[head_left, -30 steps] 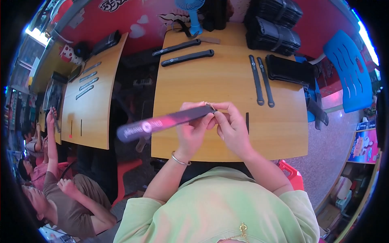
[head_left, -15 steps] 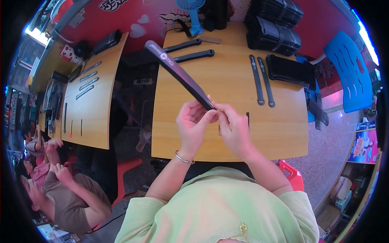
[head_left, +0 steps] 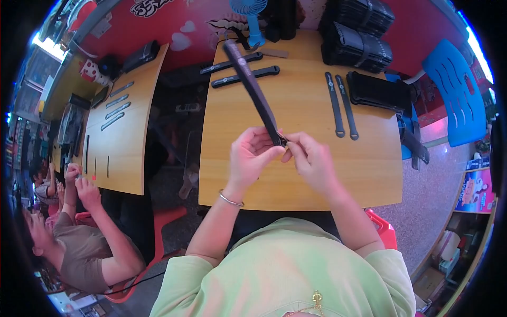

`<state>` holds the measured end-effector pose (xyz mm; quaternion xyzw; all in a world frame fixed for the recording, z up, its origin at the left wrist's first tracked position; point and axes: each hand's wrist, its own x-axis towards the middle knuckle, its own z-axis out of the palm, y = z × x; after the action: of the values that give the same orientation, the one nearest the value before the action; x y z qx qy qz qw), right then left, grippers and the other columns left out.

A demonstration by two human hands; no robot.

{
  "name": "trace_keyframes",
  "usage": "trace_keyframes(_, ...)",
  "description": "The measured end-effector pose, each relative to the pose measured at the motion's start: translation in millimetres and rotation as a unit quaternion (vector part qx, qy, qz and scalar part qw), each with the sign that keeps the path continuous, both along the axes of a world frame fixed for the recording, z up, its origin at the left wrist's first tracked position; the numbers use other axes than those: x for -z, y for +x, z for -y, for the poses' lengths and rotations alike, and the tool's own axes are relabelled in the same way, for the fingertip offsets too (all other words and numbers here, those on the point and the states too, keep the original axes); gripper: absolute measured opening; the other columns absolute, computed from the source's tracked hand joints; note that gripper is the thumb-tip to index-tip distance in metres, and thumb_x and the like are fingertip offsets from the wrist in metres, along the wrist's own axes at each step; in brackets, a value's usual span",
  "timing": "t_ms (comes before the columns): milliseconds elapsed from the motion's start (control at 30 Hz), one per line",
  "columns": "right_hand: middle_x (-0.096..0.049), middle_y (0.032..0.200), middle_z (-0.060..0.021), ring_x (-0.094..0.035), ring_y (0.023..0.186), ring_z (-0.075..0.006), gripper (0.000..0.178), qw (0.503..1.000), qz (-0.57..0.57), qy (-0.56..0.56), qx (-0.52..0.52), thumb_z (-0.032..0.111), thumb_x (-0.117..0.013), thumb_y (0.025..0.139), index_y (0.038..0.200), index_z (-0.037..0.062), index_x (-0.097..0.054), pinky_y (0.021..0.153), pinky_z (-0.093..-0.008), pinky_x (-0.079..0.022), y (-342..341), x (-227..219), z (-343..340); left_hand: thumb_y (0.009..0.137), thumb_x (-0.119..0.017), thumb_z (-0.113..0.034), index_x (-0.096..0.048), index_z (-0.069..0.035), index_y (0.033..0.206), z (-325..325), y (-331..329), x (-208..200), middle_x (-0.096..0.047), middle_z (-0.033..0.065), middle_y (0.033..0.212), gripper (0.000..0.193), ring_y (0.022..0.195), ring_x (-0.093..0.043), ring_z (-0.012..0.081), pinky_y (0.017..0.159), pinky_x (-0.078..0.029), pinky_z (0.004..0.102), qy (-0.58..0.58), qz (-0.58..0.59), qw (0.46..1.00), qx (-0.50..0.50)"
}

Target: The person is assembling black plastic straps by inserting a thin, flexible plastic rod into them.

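In the head view, a long, narrow, dark strap with a rounded far end and pale lettering [head_left: 252, 87] is held up above a pale wooden table with a light-brown grain [head_left: 227, 174], its near end between the two hands and its length slanting away toward the table's far left corner. The left hand [head_left: 249, 157], with a silver-coloured metal bangle [head_left: 231, 199] at its wrist, is curled, its thumb and fingers closed around that near end. The right hand [head_left: 312, 158] pinches at the same end with thumb and forefinger together, its other fingers bent; just what small part sits between those fingertips is too small to tell. Beyond the hands, two flat black straps [head_left: 245, 76] lie side by side at the far left, near a flat brown strip [head_left: 274, 53] and a light-blue plastic fan [head_left: 253, 26]. Two more dark straps with rounded, holed ends [head_left: 340, 108] lie lengthwise on the right, beside a low black stack [head_left: 377, 91]. At a neighbouring table on the left, a co-worker in a brown shirt [head_left: 84, 259] has both hands raised.
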<state>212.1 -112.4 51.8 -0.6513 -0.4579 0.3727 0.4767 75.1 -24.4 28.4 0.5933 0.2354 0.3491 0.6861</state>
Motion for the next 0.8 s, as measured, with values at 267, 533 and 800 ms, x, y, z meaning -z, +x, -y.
trace_keyframes(267, -0.066, 0.074, -0.0115, -0.067, 0.068, -0.0210, 0.018, 0.985, 0.082, 0.149, 0.039, 0.001, -0.055, 0.087, 0.104, 0.0033, -0.060, 0.060, -0.0284, -0.052, -5, 15, 1, 0.083, -0.062, 0.003, -0.053, 0.005, 0.111, 10, 6, 1, -0.062, 0.0107, 0.103, 0.029, 0.095, -0.061, 0.0146, 0.084, -0.051, 0.0271, -0.043, -0.011, 0.999, -0.022)
trace_keyframes(533, -0.065, 0.076, -0.0087, -0.066, 0.068, -0.0212, 0.023, 0.934, 0.290, 0.192, 0.077, -0.001, -0.057, 0.079, 0.101, 0.0053, -0.061, 0.058, -0.0297, -0.051, 40, -7, -8, 0.087, -0.054, 0.003, -0.051, 0.005, 0.111, 16, -14, -1, -0.061, 0.0096, 0.100, 0.024, 0.092, -0.062, 0.0160, 0.082, -0.051, 0.0272, -0.070, -0.124, 0.981, 0.131)
trace_keyframes(800, -0.063, 0.072, -0.0058, -0.063, 0.061, -0.0204, 0.024, 0.894, 0.404, 0.168, -0.096, 0.009, -0.055, 0.078, 0.101, 0.0105, -0.060, 0.051, -0.0301, -0.048, 18, -27, 15, 0.086, -0.045, 0.004, -0.044, 0.000, 0.116, 17, -15, 10, -0.060, 0.0092, 0.098, 0.030, 0.092, -0.062, 0.0157, 0.083, -0.050, 0.0288, -0.157, -0.069, 0.975, 0.138)
